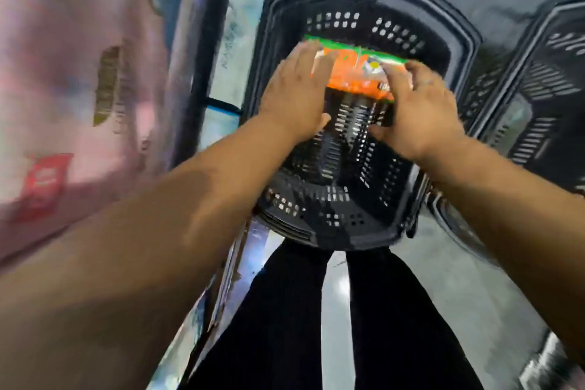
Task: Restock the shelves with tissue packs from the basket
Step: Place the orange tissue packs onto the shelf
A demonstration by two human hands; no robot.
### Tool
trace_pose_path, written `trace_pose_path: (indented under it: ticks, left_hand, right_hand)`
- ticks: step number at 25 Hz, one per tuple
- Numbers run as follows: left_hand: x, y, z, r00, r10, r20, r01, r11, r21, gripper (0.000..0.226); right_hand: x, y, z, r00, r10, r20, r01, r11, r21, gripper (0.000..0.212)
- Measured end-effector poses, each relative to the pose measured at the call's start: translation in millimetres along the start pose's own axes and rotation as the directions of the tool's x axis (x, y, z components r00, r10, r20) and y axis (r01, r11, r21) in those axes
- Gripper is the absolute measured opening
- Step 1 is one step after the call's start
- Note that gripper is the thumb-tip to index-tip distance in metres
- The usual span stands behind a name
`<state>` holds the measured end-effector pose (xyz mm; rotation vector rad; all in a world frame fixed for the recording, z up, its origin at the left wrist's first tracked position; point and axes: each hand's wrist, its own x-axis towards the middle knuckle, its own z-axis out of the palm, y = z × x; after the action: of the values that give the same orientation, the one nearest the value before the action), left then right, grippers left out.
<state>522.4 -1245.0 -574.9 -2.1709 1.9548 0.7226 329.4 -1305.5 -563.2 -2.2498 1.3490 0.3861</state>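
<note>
An orange and green tissue pack (354, 73) lies inside a black plastic basket (364, 225) on the floor in front of me. My left hand (297, 95) reaches down over the pack's left end with its fingers straight. Over the pack's right end, my right hand (418, 111) has its fingers spread and slightly bent. The picture is blurred, so I cannot tell whether either hand touches or holds the pack. The pack's lower part is hidden behind my hands.
Shelving with large pink packs (63, 89) and a dark upright post (209, 51) stands close on the left. A second black basket (544, 98) sits on the right. My legs in dark trousers (285, 326) stand below the basket on a grey floor.
</note>
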Motion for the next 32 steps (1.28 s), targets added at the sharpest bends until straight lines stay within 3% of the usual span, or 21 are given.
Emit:
trace_pose_path:
  ticks: [8, 14, 18, 25, 32]
  left_hand:
    - [87.4, -39.9, 95.9, 0.994, 0.081, 0.078, -0.094, 0.978, 0.184, 0.102]
    - [112.9, -54.8, 101.6, 0.991, 0.119, -0.053, -0.105, 0.971, 0.217, 0.085]
    - [115.2, -53.7, 108.6, 0.988, 0.1, -0.121, -0.065, 0.962, 0.263, 0.085]
    - [61.9, -54.9, 72.8, 0.977, 0.186, -0.104, -0.173, 0.977, 0.123, 0.082]
    - [-47.3, -41.1, -40.1, 0.97, 0.198, -0.14, -0.223, 0.955, -0.194, 0.093]
  right_hand:
    - [81.6, 56.7, 98.5, 0.999, 0.048, -0.007, -0.048, 0.996, -0.078, 0.108]
    - [116.1, 59.1, 114.5, 0.971, 0.067, -0.227, -0.112, 0.976, -0.187, 0.101]
    - [116.7, 57.5, 127.5, 0.989, 0.059, -0.139, -0.086, 0.977, -0.193, 0.097]
    - [55.5, 39.8, 89.9, 0.992, 0.01, -0.128, -0.021, 0.996, -0.088, 0.086]
    - [-45.7, 4.2, -32.2, 0.995, -0.078, -0.065, 0.079, 0.997, 0.016, 0.091]
